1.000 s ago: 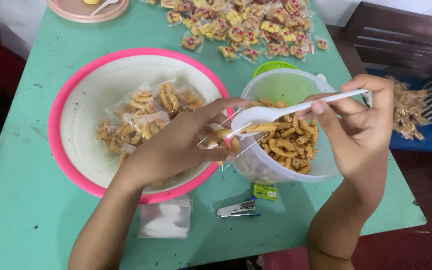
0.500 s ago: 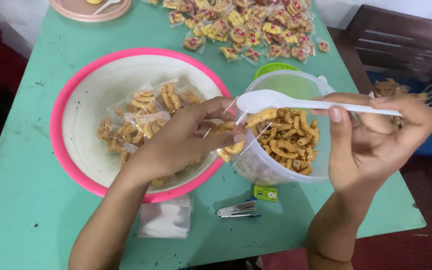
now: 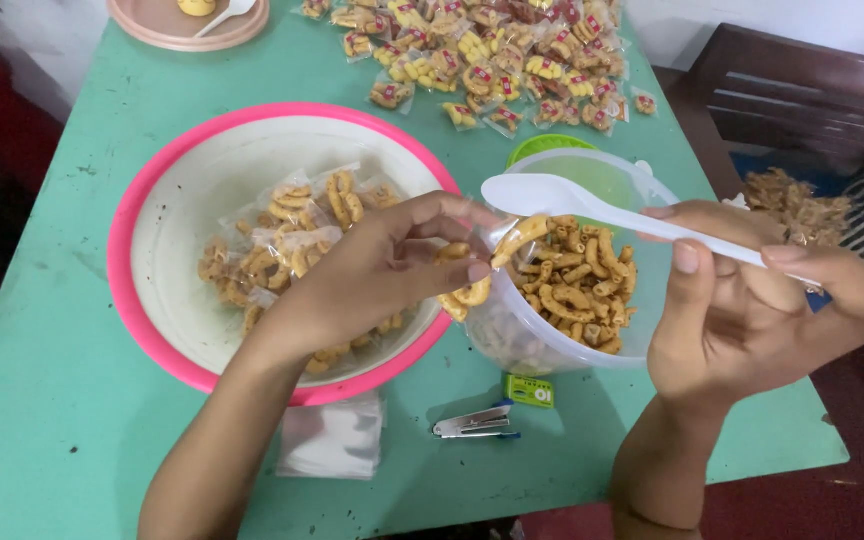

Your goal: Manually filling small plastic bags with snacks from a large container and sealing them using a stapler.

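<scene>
Her left hand (image 3: 372, 270) pinches a small clear bag (image 3: 467, 275) of snacks over the tub (image 3: 642, 340), near the table's front edge; her right hand (image 3: 752, 300) grips the white spoon (image 3: 592, 205). If the bag tilts, snacks could spill onto the table (image 3: 62, 420).

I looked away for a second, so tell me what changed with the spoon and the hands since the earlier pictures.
The right hand lifted the white spoon out of the small bag and drew it back to the right, now empty above the clear tub. The left hand kept pinching the small bag of snacks at the tub's edge. The pink bowl, stapler and pile of packets stayed put.
</scene>
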